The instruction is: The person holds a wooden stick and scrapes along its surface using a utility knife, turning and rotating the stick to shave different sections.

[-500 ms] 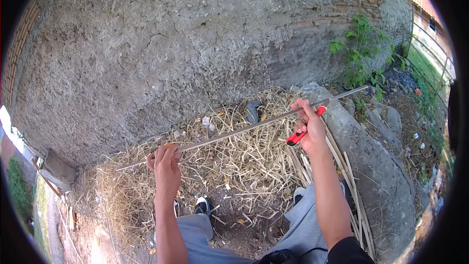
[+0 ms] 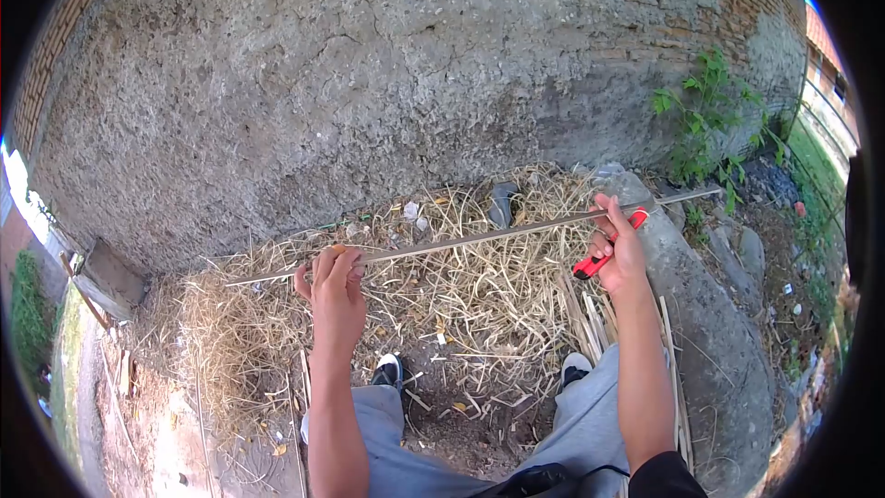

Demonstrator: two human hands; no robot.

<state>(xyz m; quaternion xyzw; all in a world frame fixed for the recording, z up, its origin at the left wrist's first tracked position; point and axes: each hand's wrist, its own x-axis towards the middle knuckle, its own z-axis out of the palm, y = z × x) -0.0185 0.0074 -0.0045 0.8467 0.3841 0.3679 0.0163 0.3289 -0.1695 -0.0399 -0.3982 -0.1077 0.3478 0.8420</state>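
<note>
My L fingers [image 2: 324,265] pinch the thin strip [image 2: 479,239] near its L end; R fingers [image 2: 608,206] steady it toward the R end, w/ the red cutter [image 2: 590,266] gripped in the same hand. Strip's up over the dry shavings [image 2: 479,300], near the wall [image 2: 387,111]; best kept straight w/ light, even pressure, cutter tip clear of skin, tho can't tell if blade's out.
</note>
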